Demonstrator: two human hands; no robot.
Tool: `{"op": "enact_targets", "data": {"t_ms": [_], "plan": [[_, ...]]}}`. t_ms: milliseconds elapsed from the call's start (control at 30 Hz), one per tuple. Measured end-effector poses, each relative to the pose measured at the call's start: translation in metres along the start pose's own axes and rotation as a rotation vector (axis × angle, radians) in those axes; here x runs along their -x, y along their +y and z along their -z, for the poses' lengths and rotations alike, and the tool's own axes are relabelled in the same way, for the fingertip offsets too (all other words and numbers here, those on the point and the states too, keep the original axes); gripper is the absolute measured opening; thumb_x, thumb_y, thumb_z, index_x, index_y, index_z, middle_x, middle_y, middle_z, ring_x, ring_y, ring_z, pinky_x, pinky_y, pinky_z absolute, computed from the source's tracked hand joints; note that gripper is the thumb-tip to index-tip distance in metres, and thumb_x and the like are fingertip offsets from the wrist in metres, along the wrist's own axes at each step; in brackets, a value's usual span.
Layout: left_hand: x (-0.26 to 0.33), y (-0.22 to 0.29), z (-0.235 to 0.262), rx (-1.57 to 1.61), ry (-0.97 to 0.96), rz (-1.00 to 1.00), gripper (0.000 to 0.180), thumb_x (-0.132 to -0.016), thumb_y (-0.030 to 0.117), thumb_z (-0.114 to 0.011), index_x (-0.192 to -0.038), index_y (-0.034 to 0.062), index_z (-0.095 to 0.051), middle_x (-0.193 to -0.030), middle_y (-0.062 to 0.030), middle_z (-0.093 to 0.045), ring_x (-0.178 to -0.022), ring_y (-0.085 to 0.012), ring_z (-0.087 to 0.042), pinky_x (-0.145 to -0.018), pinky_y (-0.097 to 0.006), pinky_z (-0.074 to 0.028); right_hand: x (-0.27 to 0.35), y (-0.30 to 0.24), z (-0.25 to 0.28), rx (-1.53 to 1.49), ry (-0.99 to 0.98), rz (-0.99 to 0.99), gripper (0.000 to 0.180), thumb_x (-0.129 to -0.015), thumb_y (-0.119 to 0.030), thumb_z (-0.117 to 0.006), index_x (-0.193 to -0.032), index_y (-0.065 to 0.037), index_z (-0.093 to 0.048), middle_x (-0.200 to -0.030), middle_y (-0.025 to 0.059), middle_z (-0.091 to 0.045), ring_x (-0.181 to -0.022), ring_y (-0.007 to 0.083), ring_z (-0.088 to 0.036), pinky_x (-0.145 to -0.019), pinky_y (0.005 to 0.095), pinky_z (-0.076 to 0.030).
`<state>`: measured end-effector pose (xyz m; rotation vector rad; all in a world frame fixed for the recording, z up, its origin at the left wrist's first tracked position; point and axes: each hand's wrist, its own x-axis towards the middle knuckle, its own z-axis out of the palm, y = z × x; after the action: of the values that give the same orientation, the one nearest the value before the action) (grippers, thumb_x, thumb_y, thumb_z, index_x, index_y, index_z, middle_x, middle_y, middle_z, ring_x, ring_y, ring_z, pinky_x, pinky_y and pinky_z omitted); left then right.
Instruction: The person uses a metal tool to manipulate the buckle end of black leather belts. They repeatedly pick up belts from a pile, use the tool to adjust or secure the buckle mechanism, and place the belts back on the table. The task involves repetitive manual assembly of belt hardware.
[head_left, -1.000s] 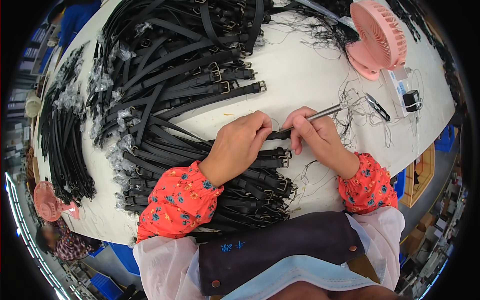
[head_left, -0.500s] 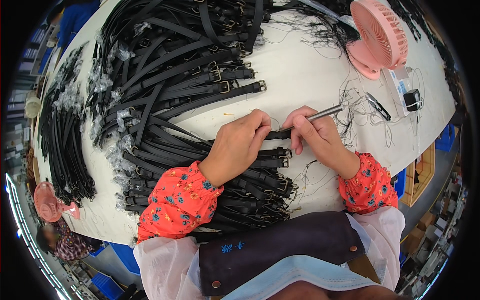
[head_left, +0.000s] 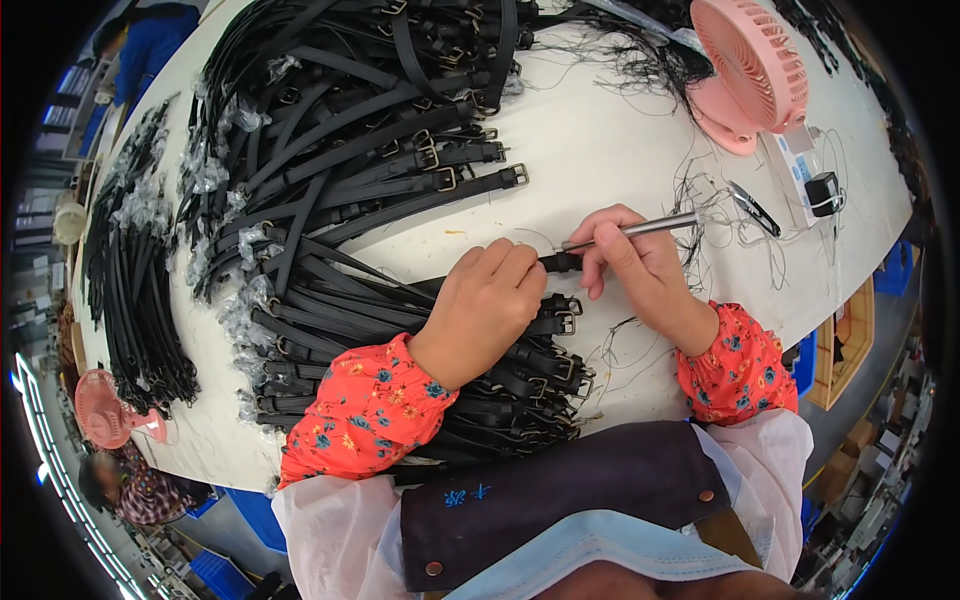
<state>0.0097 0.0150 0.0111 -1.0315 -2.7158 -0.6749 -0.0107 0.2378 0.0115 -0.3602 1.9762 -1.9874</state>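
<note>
- We look down on a white table (head_left: 590,110) in a crowded workroom, with a pink fan (head_left: 740,50) at its far right and a person in blue (head_left: 150,50) beyond the upper left edge.
- The black strap (head_left: 562,262) lies between the hands, its short end showing past the left knuckles and the rest running left among other straps.
- The left hand (head_left: 485,305) is curled closed over this strap and seems to hold it; we cannot see the fingertips, which are hidden beneath.
- The right hand (head_left: 640,265) is closed around a slim metal tool (head_left: 660,224) — held like a pen, its tip near the strap's end.
- Only this one strap is being worked, and we judge it unfinished, since tool and fingers are at it.
- Buckles already sit on many belts in the upper pile (head_left: 370,130) and the lower pile (head_left: 540,375); which of them are done we cannot tell.
- Another bundle (head_left: 140,325) lies at far left, outside either hand's reach.
- Loose threads (head_left: 655,75) litter the table near the fan — leavings, we judge, of work already done.
- Small snips (head_left: 753,208) lie unused at right.
</note>
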Motion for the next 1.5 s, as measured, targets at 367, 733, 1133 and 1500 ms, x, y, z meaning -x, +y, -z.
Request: {"op": "enact_targets", "data": {"t_ms": [367, 733, 1133, 1500], "plan": [[-0.006, -0.005, 0.0, 0.278, 0.009, 0.174, 0.013, -0.086, 0.004, -0.072, -0.096, 0.0033, -0.064, -0.098, -0.0094, -0.062, -0.089, -0.0316, -0.061, -0.074, -0.041, -0.052, 0.002, 0.001, 0.001, 0.015, -0.02, -0.006, 0.033, -0.111, -0.026, -0.047, -0.107, 0.003, -0.064, -0.074, 0.0046, -0.064, -0.061, 0.0083, -0.06, -0.056, 0.0229, -0.048], [-0.004, 0.01, -0.002, -0.23, -0.028, -0.096, 0.01, -0.071, 0.007, -0.066, -0.079, 0.005, -0.061, -0.084, -0.0036, -0.053, -0.082, -0.0184, -0.058, -0.063, -0.03, -0.052, 0.003, 0.004, -0.001, -0.021, 0.02, 0.007, 0.032, -0.11, -0.026, -0.048, -0.108, 0.003, -0.061, -0.077, 0.0066, -0.064, -0.064, 0.0098, -0.06, -0.058, 0.0229, -0.049], [-0.004, -0.002, 0.003, 0.268, -0.035, 0.176, 0.017, -0.088, 0.011, -0.07, -0.095, 0.0033, -0.057, -0.092, -0.011, -0.055, -0.092, -0.0322, -0.062, -0.074, -0.042, -0.054, 0.003, 0.008, -0.001, 0.043, 0.01, 0.079, 0.035, -0.111, -0.028, -0.045, -0.112, 0.003, -0.061, -0.078, 0.0068, -0.064, -0.064, 0.01, -0.058, -0.064, 0.0237, -0.05], [-0.01, 0.002, 0.008, -0.116, -0.235, -0.001, 0.014, -0.081, -0.002, -0.063, -0.093, -0.0004, -0.055, -0.094, -0.0142, -0.056, -0.09, -0.0324, -0.062, -0.075, -0.043, -0.053, 0.002, 0.007, -0.002, 0.016, -0.005, 0.09, 0.028, -0.111, -0.022, -0.047, -0.113, 0.002, -0.062, -0.078, 0.0043, -0.064, -0.065, 0.0089, -0.06, -0.076, 0.0251, -0.053]]}}
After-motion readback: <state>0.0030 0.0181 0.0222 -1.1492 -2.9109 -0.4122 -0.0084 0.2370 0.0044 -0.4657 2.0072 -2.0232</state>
